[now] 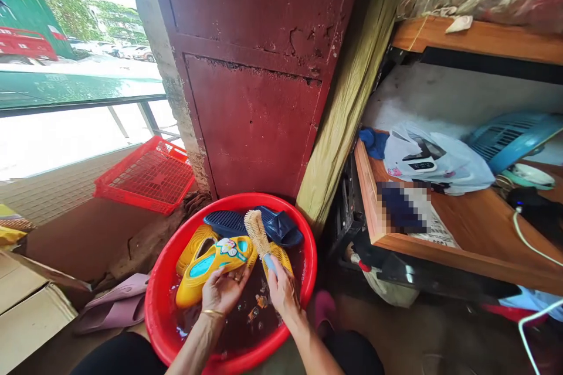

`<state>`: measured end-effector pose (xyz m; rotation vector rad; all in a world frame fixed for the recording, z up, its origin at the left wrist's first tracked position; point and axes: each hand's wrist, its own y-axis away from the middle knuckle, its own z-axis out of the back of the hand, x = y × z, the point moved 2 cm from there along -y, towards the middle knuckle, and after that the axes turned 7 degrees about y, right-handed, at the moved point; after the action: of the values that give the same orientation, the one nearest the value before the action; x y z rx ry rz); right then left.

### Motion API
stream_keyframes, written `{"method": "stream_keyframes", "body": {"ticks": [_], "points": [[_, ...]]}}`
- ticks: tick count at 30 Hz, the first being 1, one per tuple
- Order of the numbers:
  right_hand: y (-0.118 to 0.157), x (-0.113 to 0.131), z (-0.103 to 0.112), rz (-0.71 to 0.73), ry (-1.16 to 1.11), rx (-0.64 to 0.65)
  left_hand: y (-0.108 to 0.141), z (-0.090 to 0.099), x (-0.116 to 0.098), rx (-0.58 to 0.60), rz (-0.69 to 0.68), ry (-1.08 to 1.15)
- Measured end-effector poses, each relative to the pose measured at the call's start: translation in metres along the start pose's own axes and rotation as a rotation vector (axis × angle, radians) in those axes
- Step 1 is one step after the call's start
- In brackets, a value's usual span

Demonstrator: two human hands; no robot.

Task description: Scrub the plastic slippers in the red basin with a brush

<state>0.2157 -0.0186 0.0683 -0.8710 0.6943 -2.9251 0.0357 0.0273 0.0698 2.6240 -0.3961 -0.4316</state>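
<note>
My left hand [225,290] is closed around the side of a yellow clog [197,272] with a turquoise inside and a cartoon decoration on its strap. In my right hand [284,293] is a scrub brush [257,231], gripped by its blue handle, with pale bristles pointing up beside the clog. Both hands are over a red basin [310,269] of dark, murky water. Behind the held clog, dark blue slippers [281,227] rest in the basin. Another yellow shoe [193,244] shows at the left, and more yellow footwear [281,255] is partly hidden behind my right hand.
A maroon door [250,123] rises behind the basin. To the left are a red plastic crate [149,179], mauve slippers [116,307] and a cardboard box [35,316]. At right, a wooden shelf [497,222] carries a plastic bag [457,164] and a blue fan [514,137].
</note>
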Motion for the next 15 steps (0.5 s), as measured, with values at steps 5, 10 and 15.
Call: {"method": "stream_keyframes", "body": {"ticks": [5,10,15], "points": [[-0.004,-0.004,0.002,-0.026,0.005,-0.007,0.006,-0.006,0.034,-0.096,0.261,-0.545],[0.002,0.0,-0.001,-0.021,0.057,0.032,0.007,-0.026,-0.009,0.05,-0.207,-0.833],[0.009,0.006,-0.001,-0.015,0.177,0.182,-0.013,-0.013,-0.04,0.037,-0.242,-0.971]]}}
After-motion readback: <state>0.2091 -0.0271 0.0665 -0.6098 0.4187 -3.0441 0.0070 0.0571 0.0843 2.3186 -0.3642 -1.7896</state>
